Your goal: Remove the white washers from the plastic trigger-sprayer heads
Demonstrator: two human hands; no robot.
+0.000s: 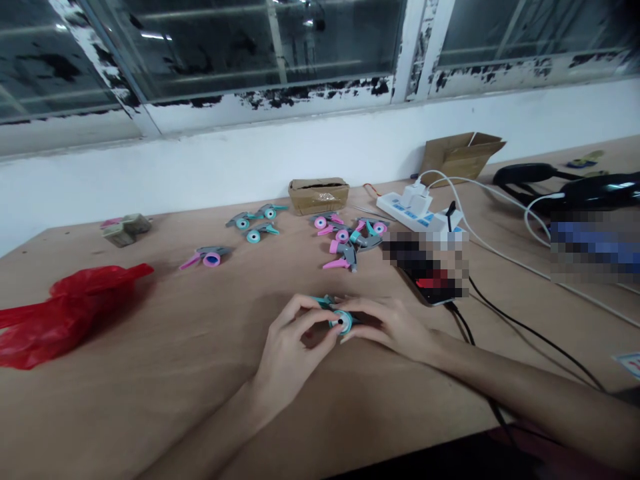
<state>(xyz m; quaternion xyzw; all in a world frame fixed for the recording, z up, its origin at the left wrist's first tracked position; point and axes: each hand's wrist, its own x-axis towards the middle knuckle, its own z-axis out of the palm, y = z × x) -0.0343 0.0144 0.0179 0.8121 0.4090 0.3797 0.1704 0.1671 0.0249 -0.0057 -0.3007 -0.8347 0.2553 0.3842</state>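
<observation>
A teal and grey trigger sprayer head (344,322) is held just above the table between both hands, its round collar turned toward me. My right hand (395,327) is closed around it, fingers above and thumb below. My left hand (295,337) pinches thumb and forefinger together at the collar's mouth. A small black spot shows between those fingertips; whether it is a loose part or the collar's hole I cannot tell. Beyond lie several pink and grey sprayer heads (343,255) in a cluster, several teal ones (254,235), and a single pink one (211,259) farther left.
A red plastic bag (75,310) lies at left, near a small greyish block (126,230). Against the wall stand a low cardboard box (319,198) and an open carton (460,159). A power strip (407,212), a phone (425,273) and trailing cables (525,267) occupy the right.
</observation>
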